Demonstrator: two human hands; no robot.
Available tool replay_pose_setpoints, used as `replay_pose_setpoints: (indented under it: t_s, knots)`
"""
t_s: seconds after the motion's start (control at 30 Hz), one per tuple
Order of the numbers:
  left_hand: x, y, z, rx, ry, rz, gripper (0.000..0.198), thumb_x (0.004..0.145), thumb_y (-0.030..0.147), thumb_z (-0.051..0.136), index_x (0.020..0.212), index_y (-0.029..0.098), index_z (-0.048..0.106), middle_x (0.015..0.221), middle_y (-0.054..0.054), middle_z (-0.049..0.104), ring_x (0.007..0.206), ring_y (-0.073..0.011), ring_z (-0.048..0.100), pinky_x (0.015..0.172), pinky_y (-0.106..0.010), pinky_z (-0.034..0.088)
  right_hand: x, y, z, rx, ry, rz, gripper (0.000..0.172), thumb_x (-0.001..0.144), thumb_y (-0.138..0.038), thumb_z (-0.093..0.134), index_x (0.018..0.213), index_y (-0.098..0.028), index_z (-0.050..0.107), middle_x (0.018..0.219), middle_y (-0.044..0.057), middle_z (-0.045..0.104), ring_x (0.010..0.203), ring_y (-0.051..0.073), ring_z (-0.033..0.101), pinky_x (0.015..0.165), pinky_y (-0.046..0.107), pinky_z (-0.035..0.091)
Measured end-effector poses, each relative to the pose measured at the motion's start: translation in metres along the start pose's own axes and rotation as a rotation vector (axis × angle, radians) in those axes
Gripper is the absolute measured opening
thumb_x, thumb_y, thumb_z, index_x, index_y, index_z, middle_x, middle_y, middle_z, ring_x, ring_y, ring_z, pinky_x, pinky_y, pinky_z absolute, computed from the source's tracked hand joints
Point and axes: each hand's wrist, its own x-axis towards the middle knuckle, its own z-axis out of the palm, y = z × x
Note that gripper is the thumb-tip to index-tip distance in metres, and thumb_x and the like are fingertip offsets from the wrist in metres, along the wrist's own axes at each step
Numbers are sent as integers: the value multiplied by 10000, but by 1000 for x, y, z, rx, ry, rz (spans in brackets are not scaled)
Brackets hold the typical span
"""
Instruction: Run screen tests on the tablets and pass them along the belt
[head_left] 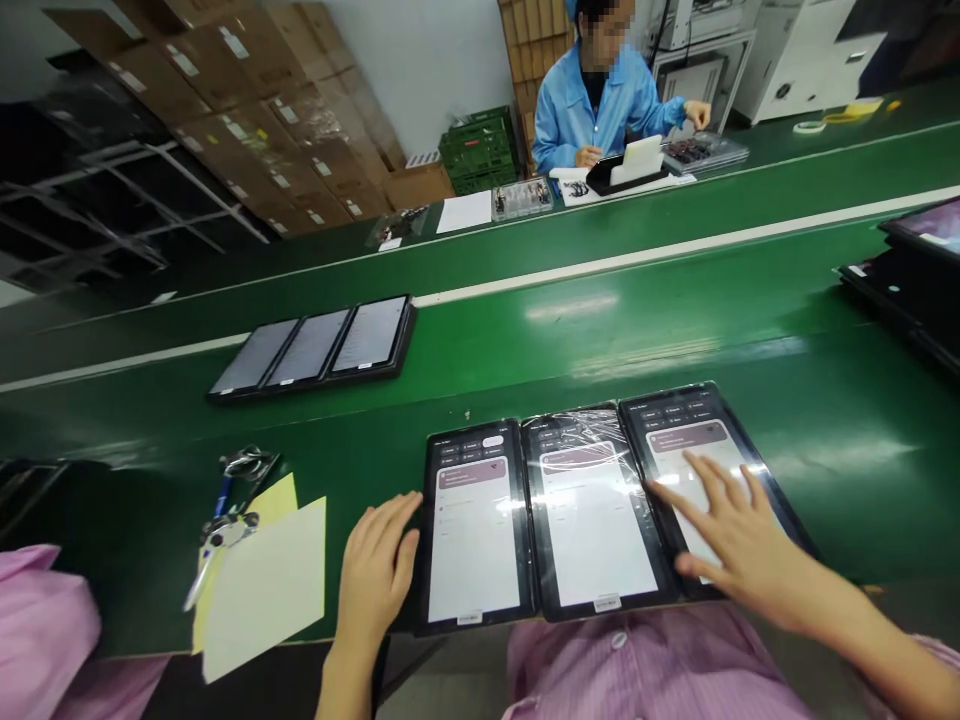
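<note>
Three tablets lie side by side at the bench's near edge, their screens lit: a left tablet (474, 540), a middle tablet (596, 525) with shiny clear film on it, and a right tablet (667, 440). My left hand (377, 565) rests beside the left tablet, its fingertips at that tablet's outer edge and the thumb apart. Over the right tablet, my right hand (739, 540) spreads its fingers and covers part of the screen. Whether those fingers press the glass, I cannot tell. Neither hand grips anything.
Left of me lie paper sheets (270, 585) and a pen (223, 495). Further back, another row of tablets (307, 350) sits on the green conveyor (510, 340). Stacked dark devices (900, 290) stand at right. Across the line sits a co-worker in blue (592, 110). A pink sleeve (45, 610) shows at left.
</note>
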Motion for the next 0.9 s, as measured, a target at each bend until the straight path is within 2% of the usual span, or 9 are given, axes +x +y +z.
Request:
replay_pose_setpoints:
  t_s: [0.1, 0.17, 0.37, 0.47, 0.57, 0.63, 0.77, 0.83, 0.9]
  knots:
    - [-8, 1, 0, -125, -46, 294, 410, 979, 389, 377, 1291, 352, 639, 1150, -32, 743, 1090, -267, 643, 1105, -503, 376, 1, -44, 7, -135, -13, -143, 871, 820, -869, 406, 1561, -426, 296, 1533, 184, 397, 1344, 502, 366, 1014, 791, 211]
    - [5, 7, 0, -153, -112, 361, 449, 985, 451, 344, 1303, 339, 640, 1163, -41, 739, 1103, -278, 625, 1123, -525, 334, 9, -56, 6, -175, -12, -168, 942, 786, -903, 409, 1575, -409, 263, 1536, 207, 383, 1355, 517, 342, 1011, 807, 173]
    - [81, 45, 8, -46, -238, 285, 544, 1008, 481, 300, 1451, 244, 506, 1363, -95, 634, 1273, -306, 514, 1199, -590, 127, 29, -53, -2, -177, -30, -93, 894, 870, -799, 449, 1601, -394, 131, 1581, 194, 308, 1390, 494, 312, 1037, 791, 186]
    - [97, 56, 9, 31, -260, 265, 552, 1010, 476, 320, 1486, 234, 461, 1405, -101, 605, 1311, -331, 481, 1190, -643, -39, 25, -48, -4, -161, 23, -53, 840, 915, -743, 422, 1604, -391, 95, 1590, 189, 289, 1364, 482, 359, 1030, 778, 232]
    - [83, 49, 4, 42, -165, 323, 539, 1002, 486, 346, 1461, 249, 501, 1358, -101, 641, 1263, -340, 523, 1177, -648, -99, 13, -43, -7, -168, 51, -37, 822, 920, -727, 412, 1606, -377, 125, 1587, 185, 296, 1348, 478, 382, 1025, 755, 273]
    - [62, 37, 0, -33, -156, 390, 531, 1001, 500, 320, 1425, 275, 548, 1271, -85, 696, 1189, -318, 574, 1197, -622, -30, 2, -42, -7, -198, 62, -64, 833, 901, -753, 412, 1602, -379, 161, 1579, 189, 311, 1338, 494, 383, 1005, 762, 282]
    - [32, 20, 3, -247, -245, 545, 563, 1004, 552, 239, 1365, 316, 601, 1139, -36, 752, 1044, -261, 615, 1194, -540, 119, -6, -44, -3, -301, -6, -114, 850, 873, -802, 435, 1587, -413, 188, 1537, 205, 377, 1304, 498, 418, 982, 801, 253]
    - [35, 19, 6, -266, -266, 548, 578, 1006, 574, 222, 1379, 320, 584, 1151, -31, 748, 1060, -261, 592, 1184, -541, 86, 5, -42, 2, -359, -66, -125, 837, 866, -784, 502, 1573, -424, 235, 1489, 215, 434, 1272, 492, 450, 973, 817, 235]
    - [51, 24, 7, -215, -289, 470, 580, 1007, 582, 217, 1402, 327, 557, 1215, -37, 725, 1118, -280, 556, 1170, -581, 42, 27, -38, 6, -398, -125, -126, 801, 862, -754, 561, 1550, -437, 302, 1438, 208, 490, 1250, 482, 470, 973, 828, 212]
